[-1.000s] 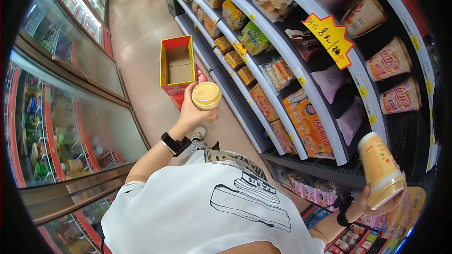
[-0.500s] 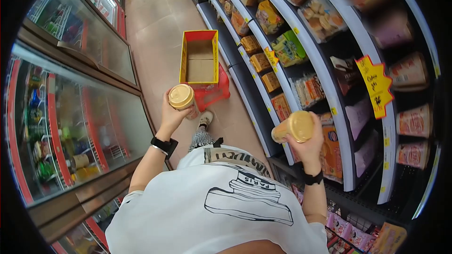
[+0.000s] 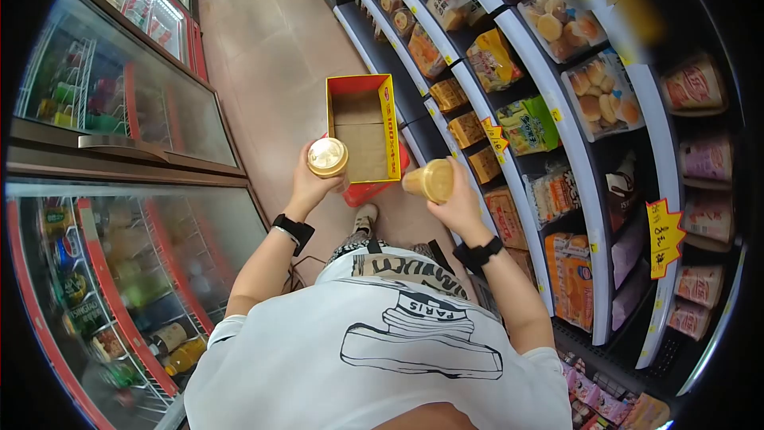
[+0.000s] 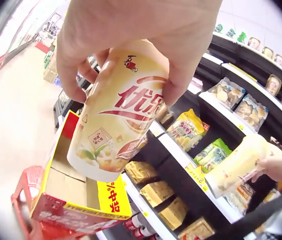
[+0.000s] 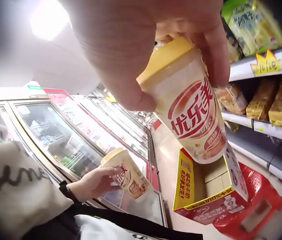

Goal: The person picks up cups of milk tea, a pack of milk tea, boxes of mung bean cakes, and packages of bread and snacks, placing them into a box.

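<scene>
My left hand [image 3: 313,191] grips a cream-coloured paper cup [image 3: 328,157] of instant milk tea with red lettering and a gold-yellow lid, upright just left of a cardboard box. A matching milk tea cup [image 3: 430,181] is held by my right hand [image 3: 461,209], tilted, with its base toward the box. The yellow and red box [image 3: 394,139] is open at the top and shows a bare brown bottom. In the right wrist view, fingers and thumb wrap the right cup near its lid [image 5: 168,55], and its base overlaps the box.
The box stands on a red plastic stool [image 5: 261,197] in the aisle. Shelves on the right carry bagged snacks [image 3: 531,123], bread packs and more cups [image 3: 700,285]. Glass-door fridges with a long handle [image 3: 119,146] line the left. One shoe [image 3: 366,216] shows below the stool.
My right hand has brought its cup from the right-hand shelves leftward to the box, and the cup's tilt has changed. The left hand keeps its cup beside the box. The head view has shifted.
</scene>
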